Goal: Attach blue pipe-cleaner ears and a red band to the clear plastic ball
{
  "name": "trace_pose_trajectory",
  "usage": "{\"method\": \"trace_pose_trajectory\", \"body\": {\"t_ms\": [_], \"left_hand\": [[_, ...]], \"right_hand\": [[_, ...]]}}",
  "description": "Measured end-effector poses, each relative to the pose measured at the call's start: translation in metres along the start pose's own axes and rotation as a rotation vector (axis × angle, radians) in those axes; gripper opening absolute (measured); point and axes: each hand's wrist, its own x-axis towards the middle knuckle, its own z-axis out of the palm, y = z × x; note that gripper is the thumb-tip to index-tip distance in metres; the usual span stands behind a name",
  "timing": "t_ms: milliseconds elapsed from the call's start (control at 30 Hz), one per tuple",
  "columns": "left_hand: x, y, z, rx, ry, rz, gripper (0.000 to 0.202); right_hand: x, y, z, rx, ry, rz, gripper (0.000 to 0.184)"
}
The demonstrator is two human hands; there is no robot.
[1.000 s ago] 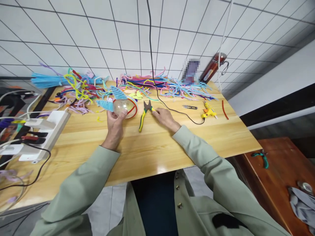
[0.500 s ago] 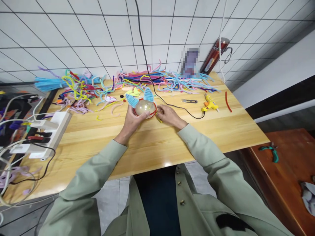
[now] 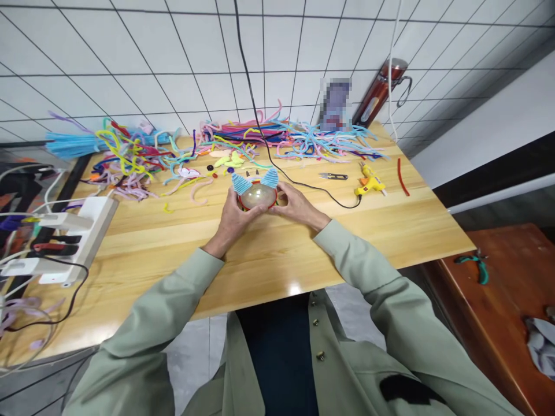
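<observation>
Between my two hands is a clear domed craft piece [image 3: 258,196] with a red pipe-cleaner rim and two blue ribbed, ear-like flaps along its far side. My left hand [image 3: 237,215] grips its left edge, thumb lying along the near rim. My right hand [image 3: 295,204] is closed on the right edge, its fingertips partly hidden behind the piece. Two small dark prongs stick up between the blue flaps. Just beyond lie yellow pipe-cleaner pieces [image 3: 229,159] and a small black disc [image 3: 210,167].
Pipe cleaners [image 3: 247,133] are heaped along the wall. To the right lie thread snips [image 3: 333,175], a yellow glue gun [image 3: 370,181] with its black cord, and a red strip [image 3: 403,177]. A white power strip [image 3: 93,234] stands at left; a red flask [image 3: 381,92] leans at the back.
The craft piece has turned so both blue flaps now point away evenly. My right hand has shifted from beside the rim to holding its right edge.
</observation>
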Motion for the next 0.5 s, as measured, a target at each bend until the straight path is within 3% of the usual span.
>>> {"method": "trace_pose_trajectory", "body": {"t_ms": [300,500], "left_hand": [[-0.0065,-0.0038,-0.0006,-0.017,-0.021,0.02,0.093],[-0.0095,-0.0048,-0.0036,-0.031,0.005,0.022,0.085]], "right_hand": [[-0.0081,0.0022,-0.005,0.12,-0.064,0.039,0.089],[-0.0059,-0.0011,-0.0045,0.188,-0.108,0.067,0.094]]}}
